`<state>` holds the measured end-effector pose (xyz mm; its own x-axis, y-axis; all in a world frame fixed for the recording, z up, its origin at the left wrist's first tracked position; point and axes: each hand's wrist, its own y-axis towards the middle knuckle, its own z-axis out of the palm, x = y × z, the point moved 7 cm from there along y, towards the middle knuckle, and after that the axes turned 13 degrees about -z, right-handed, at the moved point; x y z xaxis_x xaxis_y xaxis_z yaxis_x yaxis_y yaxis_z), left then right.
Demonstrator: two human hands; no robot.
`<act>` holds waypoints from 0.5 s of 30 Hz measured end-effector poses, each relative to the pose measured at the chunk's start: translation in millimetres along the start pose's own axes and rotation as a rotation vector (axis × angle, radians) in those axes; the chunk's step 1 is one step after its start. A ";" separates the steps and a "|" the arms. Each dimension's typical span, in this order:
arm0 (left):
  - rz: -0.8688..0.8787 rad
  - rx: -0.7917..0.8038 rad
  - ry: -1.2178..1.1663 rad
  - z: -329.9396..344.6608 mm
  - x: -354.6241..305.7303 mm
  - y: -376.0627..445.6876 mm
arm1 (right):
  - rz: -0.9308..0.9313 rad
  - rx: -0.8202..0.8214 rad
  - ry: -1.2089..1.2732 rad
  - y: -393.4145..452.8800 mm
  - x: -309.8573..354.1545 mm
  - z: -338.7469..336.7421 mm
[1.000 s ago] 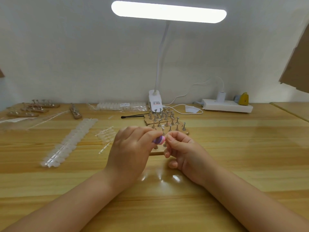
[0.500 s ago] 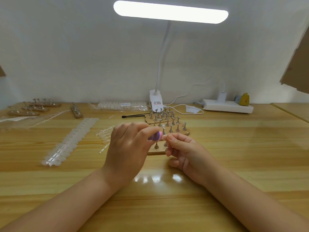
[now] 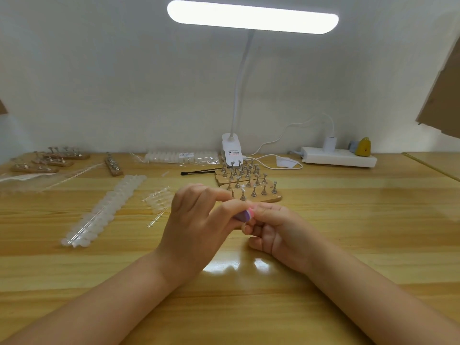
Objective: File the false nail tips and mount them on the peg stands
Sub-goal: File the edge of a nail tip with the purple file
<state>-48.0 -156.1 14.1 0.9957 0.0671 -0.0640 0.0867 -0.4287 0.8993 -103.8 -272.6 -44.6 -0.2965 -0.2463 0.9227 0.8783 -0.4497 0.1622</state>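
Fingertips of the right hand (image 3: 278,230) are curled round a nail tip too small to be seen, met from nine o'clock by the small pink-and-purple file block (image 3: 245,215) pinched in the left hand (image 3: 199,220), with the wooden peg stands (image 3: 251,188) at twelve o'clock.

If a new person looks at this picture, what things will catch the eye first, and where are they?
First, the bright white bar-shaped desk lamp glowing at the top centre against the wall. Next, the two bare hands meeting mid-table: the left hand grips a small pink and purple nail file against the right hand's fingertips. Just behind them stand wooden peg stands with metal pegs, and a long strip of clear false nail tips lies to the left.
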 end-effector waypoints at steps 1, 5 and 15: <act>-0.026 0.017 0.027 1.5 3.5 0.2 | 0.007 0.004 0.005 -0.1 -0.1 0.0; -0.089 0.010 0.034 -1.3 12.3 1.7 | 0.003 0.002 0.001 0.6 -0.7 0.1; -0.149 0.013 0.047 3.5 17.8 -0.4 | -0.030 0.036 0.006 -0.2 1.8 2.2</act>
<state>-30.2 -157.9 11.0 0.9693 0.1724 -0.1755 0.2337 -0.4223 0.8758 -103.6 -271.1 -42.2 -0.3254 -0.2379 0.9152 0.8818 -0.4258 0.2028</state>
